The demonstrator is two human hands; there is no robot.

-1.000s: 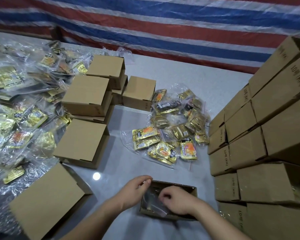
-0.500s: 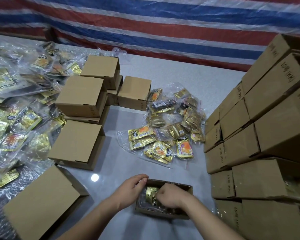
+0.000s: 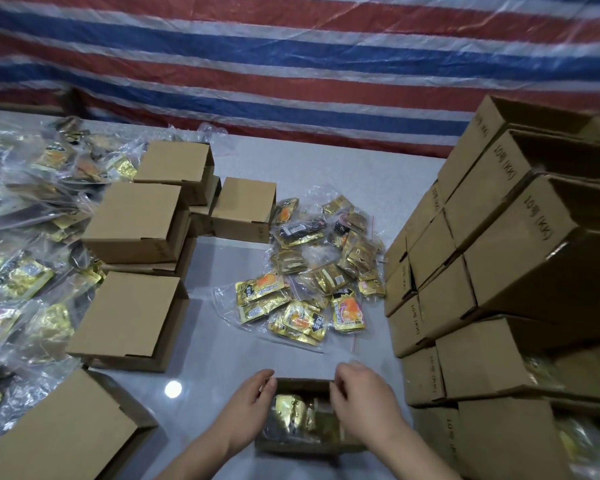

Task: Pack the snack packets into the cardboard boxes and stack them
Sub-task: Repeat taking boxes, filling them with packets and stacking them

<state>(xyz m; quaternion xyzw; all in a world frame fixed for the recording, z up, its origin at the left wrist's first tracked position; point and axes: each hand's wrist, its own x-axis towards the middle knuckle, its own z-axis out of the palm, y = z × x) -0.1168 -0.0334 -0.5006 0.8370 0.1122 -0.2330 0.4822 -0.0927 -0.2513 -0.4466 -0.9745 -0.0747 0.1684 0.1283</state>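
A small open cardboard box (image 3: 302, 384) lies at the table's near edge. Gold snack packets (image 3: 293, 415) in a clear bag lie inside it. My left hand (image 3: 248, 408) holds the box's far left corner, fingers curled over the rim. My right hand (image 3: 364, 405) covers the far right corner, thumb inside the box and fingers curled over the wall. More bagged gold packets (image 3: 312, 271) lie loose in the middle of the table. At the right stands a tall stack of boxes (image 3: 499, 271).
Several shut cardboard boxes (image 3: 129, 313) stand at the left and centre, one near my left forearm (image 3: 56, 434). A large heap of bagged packets (image 3: 21, 254) covers the far left. A striped red, white and blue tarp (image 3: 291, 64) hangs behind the grey table (image 3: 208, 358).
My right hand has come up out of the box, where it pressed the packets down, and moved to the far right corner. The packets now lie uncovered inside. The view tilted slightly.
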